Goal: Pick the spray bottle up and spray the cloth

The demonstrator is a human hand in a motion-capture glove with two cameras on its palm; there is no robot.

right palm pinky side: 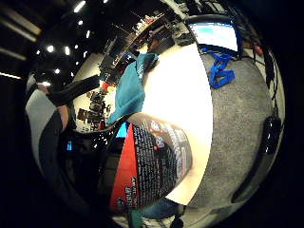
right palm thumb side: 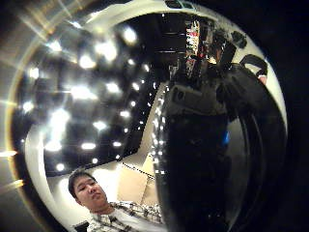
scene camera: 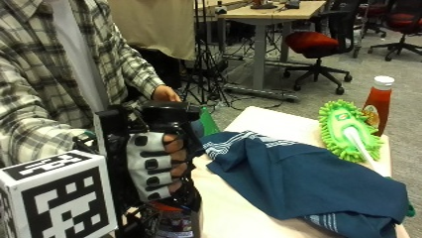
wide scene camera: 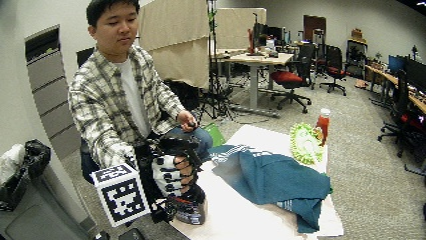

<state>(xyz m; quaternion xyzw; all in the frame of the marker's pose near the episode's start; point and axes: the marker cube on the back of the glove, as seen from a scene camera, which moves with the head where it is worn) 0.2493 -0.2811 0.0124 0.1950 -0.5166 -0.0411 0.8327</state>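
Spray bottle (scene camera: 173,163) upright at table's near edge, gloved right hand (scene camera: 157,166) wrapped round its neck, fingers curled. Blue cloth (scene camera: 303,181) lies at 3 o'clock from bottle, near; nozzle direction unclear.

Person in a plaid shirt with one gloved hand

The person wears a long-sleeved plaid shirt (wide scene camera: 106,107) in white, grey and dark checks, open at the front over a white T-shirt (wide scene camera: 132,95), with dark blue trousers (wide scene camera: 200,139) below. The right hand (scene camera: 158,163) is covered by a black glove whose finger backs carry pale grey-white padded panels, each with a dark oblong window; black straps run across the knuckles and a black frame stands along the wrist. The left hand (wide scene camera: 187,120) is bare, its plaid cuff reaching to the wrist.
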